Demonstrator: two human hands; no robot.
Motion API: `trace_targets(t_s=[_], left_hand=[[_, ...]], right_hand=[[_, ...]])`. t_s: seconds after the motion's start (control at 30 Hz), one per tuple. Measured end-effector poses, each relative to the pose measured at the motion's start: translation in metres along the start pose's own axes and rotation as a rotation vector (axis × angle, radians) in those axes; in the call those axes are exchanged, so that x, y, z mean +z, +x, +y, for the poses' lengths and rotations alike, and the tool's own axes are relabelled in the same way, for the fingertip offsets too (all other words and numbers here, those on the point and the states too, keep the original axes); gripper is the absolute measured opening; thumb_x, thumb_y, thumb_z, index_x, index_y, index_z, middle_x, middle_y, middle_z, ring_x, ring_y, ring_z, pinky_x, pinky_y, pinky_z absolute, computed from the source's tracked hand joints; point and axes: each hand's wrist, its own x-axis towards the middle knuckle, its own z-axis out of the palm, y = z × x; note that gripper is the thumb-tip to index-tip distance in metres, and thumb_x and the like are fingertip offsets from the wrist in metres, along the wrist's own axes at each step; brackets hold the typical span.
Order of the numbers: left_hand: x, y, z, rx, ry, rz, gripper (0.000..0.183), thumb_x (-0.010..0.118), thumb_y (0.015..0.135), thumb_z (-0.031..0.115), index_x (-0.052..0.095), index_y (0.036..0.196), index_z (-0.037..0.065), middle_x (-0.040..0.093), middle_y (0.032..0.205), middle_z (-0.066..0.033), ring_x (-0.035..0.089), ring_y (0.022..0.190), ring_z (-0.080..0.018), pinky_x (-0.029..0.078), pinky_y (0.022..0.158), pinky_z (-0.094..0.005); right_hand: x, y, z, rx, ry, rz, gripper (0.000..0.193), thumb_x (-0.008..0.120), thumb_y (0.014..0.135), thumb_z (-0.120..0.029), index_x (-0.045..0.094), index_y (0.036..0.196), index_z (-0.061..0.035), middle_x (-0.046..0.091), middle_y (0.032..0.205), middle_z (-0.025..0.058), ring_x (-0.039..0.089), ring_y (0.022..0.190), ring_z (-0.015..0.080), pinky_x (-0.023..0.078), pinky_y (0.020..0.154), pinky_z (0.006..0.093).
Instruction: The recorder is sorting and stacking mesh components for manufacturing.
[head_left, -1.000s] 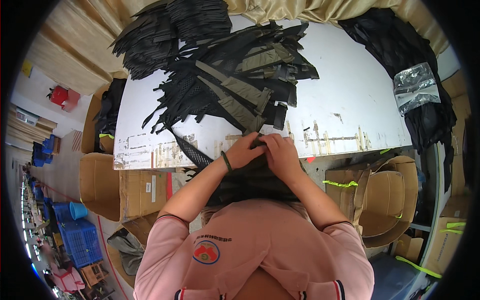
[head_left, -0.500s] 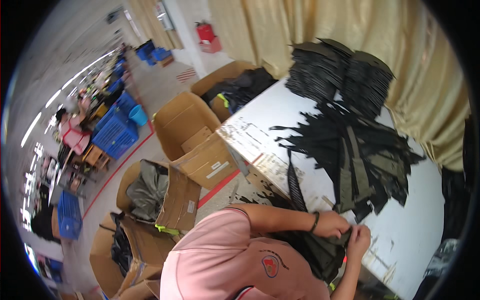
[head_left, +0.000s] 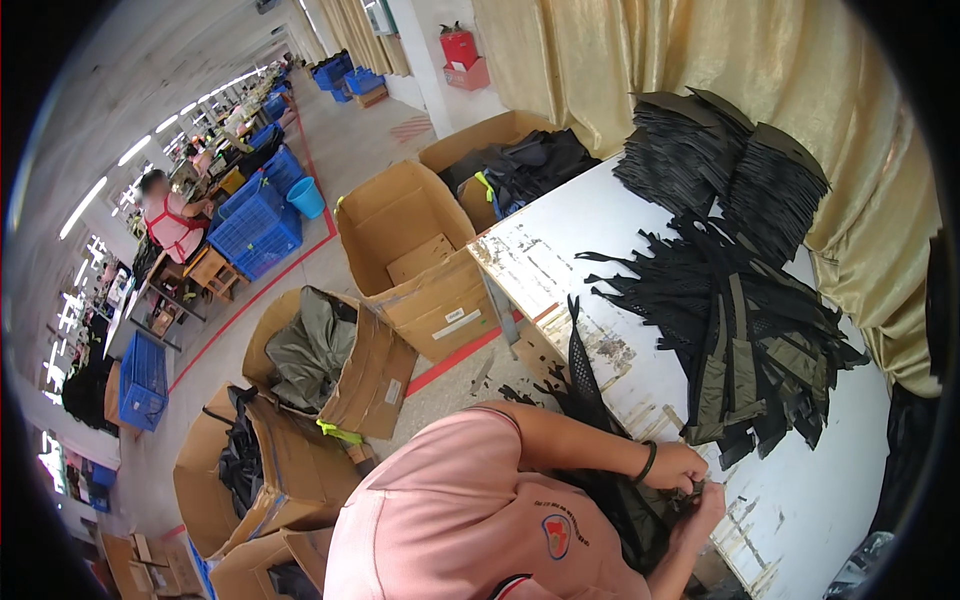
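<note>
Both my hands meet at the near edge of the white table [head_left: 850, 450], their fingers closed on a dark olive-and-black fabric piece [head_left: 640, 515]. My left hand [head_left: 675, 467], with a dark band at its wrist, pinches the upper edge of the piece. Close against it, my right hand [head_left: 706, 508] grips the same edge. The rest of the fabric hangs down in front of my body, and the exact pinch is partly hidden by my fingers. Just beyond my hands lies a spread heap of black mesh and olive strips [head_left: 740, 340].
Tall stacks of black cut pieces [head_left: 690, 150] stand at the table's far end by a gold curtain [head_left: 560, 70]. Left of the table are cardboard boxes [head_left: 400, 220], some holding dark fabric. Farther left, a person in pink [head_left: 170, 220] sits beside blue crates [head_left: 255, 235].
The view has shifted, so the table and boxes sit lower and further right. My hands stay together on the fabric, slightly lower in the picture.
</note>
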Motion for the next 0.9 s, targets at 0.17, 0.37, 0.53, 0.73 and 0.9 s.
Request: trace_targets(t_s=[0.17, 0.37, 0.53, 0.73, 0.9], left_hand=[[-0.021, 0.010, 0.012, 0.031, -0.223, 0.039, 0.016, 0.067, 0.073, 0.010, 0.063, 0.087, 0.005, 0.059, 0.078, -0.0083, 0.058, 0.072, -0.0209, 0.046, 0.066, -0.0316], [-0.029, 0.015, 0.019, 0.243, -0.174, 0.096, 0.014, 0.060, 0.077, 0.005, 0.066, 0.089, 0.006, 0.057, 0.082, -0.0096, 0.056, 0.086, -0.0257, 0.044, 0.074, -0.0341], [-0.032, 0.012, 0.022, 0.234, -0.129, 0.130, 0.015, 0.057, 0.078, 0.002, 0.066, 0.089, 0.007, 0.058, 0.084, -0.0104, 0.057, 0.086, -0.0262, 0.044, 0.074, -0.0355], [-0.007, 0.005, 0.038, -0.046, -0.062, 0.043, 0.022, 0.065, 0.072, 0.017, 0.063, 0.088, 0.003, 0.064, 0.086, -0.0152, 0.061, 0.080, -0.0315, 0.047, 0.069, -0.0393], [-0.019, 0.006, 0.041, 0.197, -0.079, 0.179, 0.028, 0.062, 0.074, 0.025, 0.065, 0.090, 0.003, 0.065, 0.084, -0.0189, 0.064, 0.075, -0.0299, 0.050, 0.068, -0.0385]], right_hand=[[-0.009, -0.004, -0.018, 0.079, 0.059, -0.129, 0.024, 0.060, 0.089, -0.016, 0.055, 0.107, 0.0002, 0.060, 0.096, 0.0056, 0.056, 0.081, 0.0118, 0.044, 0.071, 0.0244], [0.003, -0.018, -0.013, 0.155, 0.374, -0.400, 0.048, 0.065, 0.085, -0.015, 0.045, 0.126, 0.0001, 0.059, 0.105, 0.0090, 0.057, 0.083, 0.0186, 0.048, 0.075, 0.0378], [-0.006, -0.014, -0.012, 0.118, 0.277, -0.305, 0.040, 0.061, 0.088, -0.016, 0.046, 0.123, -0.0009, 0.057, 0.097, 0.0080, 0.054, 0.077, 0.0165, 0.047, 0.071, 0.0311], [-0.018, -0.016, -0.004, -0.447, -0.605, 0.031, 0.019, 0.051, 0.094, -0.012, 0.047, 0.111, -0.0044, 0.046, 0.087, 0.0005, 0.044, 0.074, 0.0062, 0.038, 0.064, 0.0204], [-0.004, -0.029, -0.032, -0.368, -0.423, 0.230, 0.010, 0.051, 0.094, -0.010, 0.045, 0.101, -0.0080, 0.041, 0.072, -0.0053, 0.037, 0.059, 0.0021, 0.029, 0.051, 0.0169]])
